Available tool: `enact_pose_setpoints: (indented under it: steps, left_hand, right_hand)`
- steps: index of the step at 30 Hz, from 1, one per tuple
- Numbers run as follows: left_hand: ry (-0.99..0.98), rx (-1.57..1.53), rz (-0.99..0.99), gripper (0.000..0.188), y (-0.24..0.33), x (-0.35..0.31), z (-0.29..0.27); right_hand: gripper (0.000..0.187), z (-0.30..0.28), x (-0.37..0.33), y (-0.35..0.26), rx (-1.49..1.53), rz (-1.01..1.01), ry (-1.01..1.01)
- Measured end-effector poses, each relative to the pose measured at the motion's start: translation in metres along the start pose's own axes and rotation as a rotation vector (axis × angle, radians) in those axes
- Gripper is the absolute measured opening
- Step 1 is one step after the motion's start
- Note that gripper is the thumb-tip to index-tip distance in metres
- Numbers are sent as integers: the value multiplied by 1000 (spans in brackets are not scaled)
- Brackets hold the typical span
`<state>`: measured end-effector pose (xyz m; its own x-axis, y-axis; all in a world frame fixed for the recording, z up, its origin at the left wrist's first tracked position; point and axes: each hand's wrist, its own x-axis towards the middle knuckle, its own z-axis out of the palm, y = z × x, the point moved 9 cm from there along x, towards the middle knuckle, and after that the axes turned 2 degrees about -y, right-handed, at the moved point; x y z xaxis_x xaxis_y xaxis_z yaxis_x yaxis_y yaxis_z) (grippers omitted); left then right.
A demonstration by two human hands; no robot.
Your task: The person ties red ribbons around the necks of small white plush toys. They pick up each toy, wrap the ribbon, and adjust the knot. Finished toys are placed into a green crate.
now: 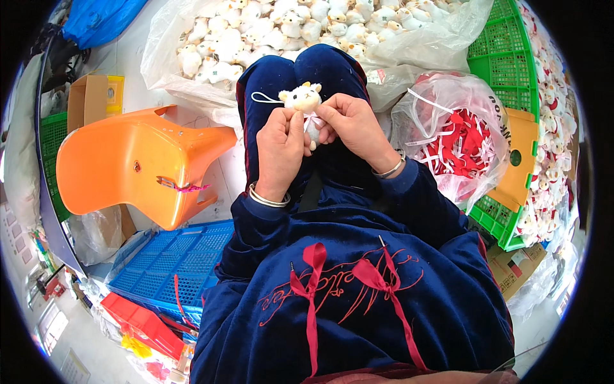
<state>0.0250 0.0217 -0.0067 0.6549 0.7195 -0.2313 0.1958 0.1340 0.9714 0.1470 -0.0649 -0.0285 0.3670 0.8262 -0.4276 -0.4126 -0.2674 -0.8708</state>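
Note:
A small white plush animal [300,99] with tan ears and a white hanging loop [263,98] is held upright over my lap. Round its neck sits a pale pink ribbon [313,120]. My left hand [280,150] is closed, thumb and forefinger pinching at the toy's left side by the neck. Closed as well, my right hand [355,125] grips the other side, thumb and forefinger at the ribbon, the other fingers behind the body. Whether each fingertip holds ribbon or plush cannot be made out.
Many similar plush toys [281,32] lie in a large clear bag beyond my knees. To the right, a plastic bag [419,105] holds red and white ribbons [462,144] beside green crates [505,64]. At left stand an orange chair [109,166] with snips [167,184] on it and a blue crate [173,256].

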Motion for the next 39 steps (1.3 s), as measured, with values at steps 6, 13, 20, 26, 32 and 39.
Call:
enact_pose_setpoints:
  steps: [6,13,20,26,32,39]
  left_hand:
    - [13,-48,-5,18,-3,1,1]
    - [-63,-246,-186,19,-9,-4,-7]
    - [-126,102,-60,18,-4,-7,-4]
    - [-160,75,-42,19,-11,-7,-4]
    - [-171,38,-32,19,-14,-9,-4]
    - [-115,205,-61,25,9,5,-16]
  right_hand:
    - [24,-1,2,-2,-35,11,-5]
    - [25,-2,1,2,85,58,-72]
    - [22,0,-2,-4,56,35,-80]
    - [18,1,0,-1,1,14,-59]
    - [17,1,1,-2,-16,13,-60]
    - [18,-1,0,-4,50,112,-45]
